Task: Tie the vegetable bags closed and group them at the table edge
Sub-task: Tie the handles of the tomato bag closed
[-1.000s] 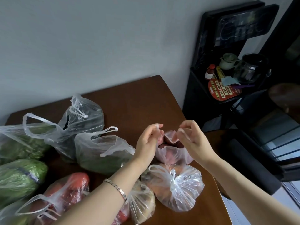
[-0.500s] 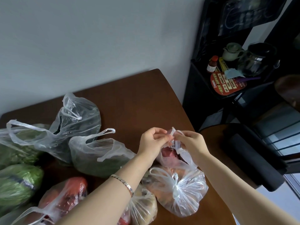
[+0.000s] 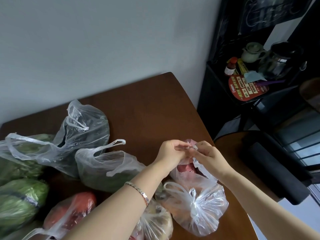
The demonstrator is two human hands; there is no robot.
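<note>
While left hand, right hand pinch handles, clear bag shows reddish produce.

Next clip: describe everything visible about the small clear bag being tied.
The small clear plastic bag is thin, crinkled film showing reddish-pink produce inside. It sits upright near the right edge of the brown wooden table, not yet visibly knotted. The left hand and right hand pinch its handles together above it. Its near side touches a knotted clear bag.
</note>
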